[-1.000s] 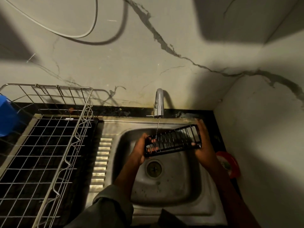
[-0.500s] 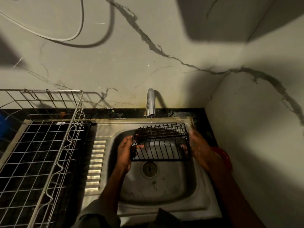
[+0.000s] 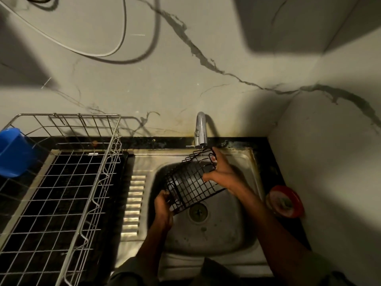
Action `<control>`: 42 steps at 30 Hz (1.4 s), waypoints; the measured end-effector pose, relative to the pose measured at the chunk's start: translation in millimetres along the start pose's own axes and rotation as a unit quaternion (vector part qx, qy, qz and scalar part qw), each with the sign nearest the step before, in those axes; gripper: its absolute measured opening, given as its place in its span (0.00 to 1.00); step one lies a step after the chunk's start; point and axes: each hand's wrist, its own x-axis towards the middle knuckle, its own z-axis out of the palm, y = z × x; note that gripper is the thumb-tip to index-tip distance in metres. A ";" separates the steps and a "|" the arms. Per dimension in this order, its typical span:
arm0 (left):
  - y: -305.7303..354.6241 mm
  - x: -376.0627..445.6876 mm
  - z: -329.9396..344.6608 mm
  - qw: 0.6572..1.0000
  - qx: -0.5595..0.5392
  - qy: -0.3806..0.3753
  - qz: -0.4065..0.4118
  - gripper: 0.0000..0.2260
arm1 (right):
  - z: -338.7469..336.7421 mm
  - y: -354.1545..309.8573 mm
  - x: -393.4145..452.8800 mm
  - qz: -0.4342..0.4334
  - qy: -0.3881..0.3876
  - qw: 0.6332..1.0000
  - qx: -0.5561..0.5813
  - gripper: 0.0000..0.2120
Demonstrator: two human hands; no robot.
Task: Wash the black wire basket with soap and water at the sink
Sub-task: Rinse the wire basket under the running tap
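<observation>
Basket [image 3: 191, 182] tilted over sink [image 3: 237, 234], under tap [image 3: 201, 129] at 12 o'clock; left hand [image 3: 162, 205] grips its 7 o'clock corner, right hand [image 3: 222, 172] grips its 2 o'clock end

The tilted wire basket [image 3: 191, 182] fills the sink [image 3: 216, 234] under the tap [image 3: 201, 129]. The drying rack [image 3: 61, 193] blocks the left, a red tub [image 3: 285, 201] and the wall the right; the basin's near half lies open.

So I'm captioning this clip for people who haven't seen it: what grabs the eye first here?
The black wire basket, held tilted over the steel sink under the tap, gripped by the left hand at its lower end and the right hand at its upper end. Next, the big silver dish rack at left with a blue container beside it, and a dark crack across the wall.
</observation>
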 end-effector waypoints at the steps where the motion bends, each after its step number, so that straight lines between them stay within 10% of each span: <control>1: 0.1 -1.7 3.6 1.000 -0.016 0.003 -0.019 0.12 | 1.6 -4.1 1.2 -0.017 -0.015 0.999 -0.041 0.54; 15: -3.2 48.7 11.4 0.943 -0.267 -0.006 -0.199 0.38 | -7.9 -21.3 47.9 -0.229 -0.138 0.893 -0.361 0.61; 24: 8.4 63.6 21.3 0.955 -0.181 -0.072 -0.222 0.48 | -44.2 41.0 25.0 -0.368 -0.049 0.831 -0.415 0.43; 31: 34.2 59.1 26.7 0.962 -0.041 -0.157 -0.218 0.21 | -67.5 72.2 0.3 -0.429 0.035 0.793 -0.431 0.38; 35: 25.7 47.7 37.4 0.972 -0.074 -0.154 -0.164 0.16 | -77.1 98.9 0.0 -0.359 0.127 0.870 -0.312 0.34; 38: 13.9 41.4 41.1 0.981 -0.060 -0.147 -0.108 0.11 | -78.8 102.3 -16.3 -0.149 0.173 0.974 -0.002 0.32; 42: 5.0 29.8 38.5 0.971 -0.065 -0.220 -0.060 0.19 | -72.7 102.6 -17.3 0.125 0.173 0.960 0.182 0.22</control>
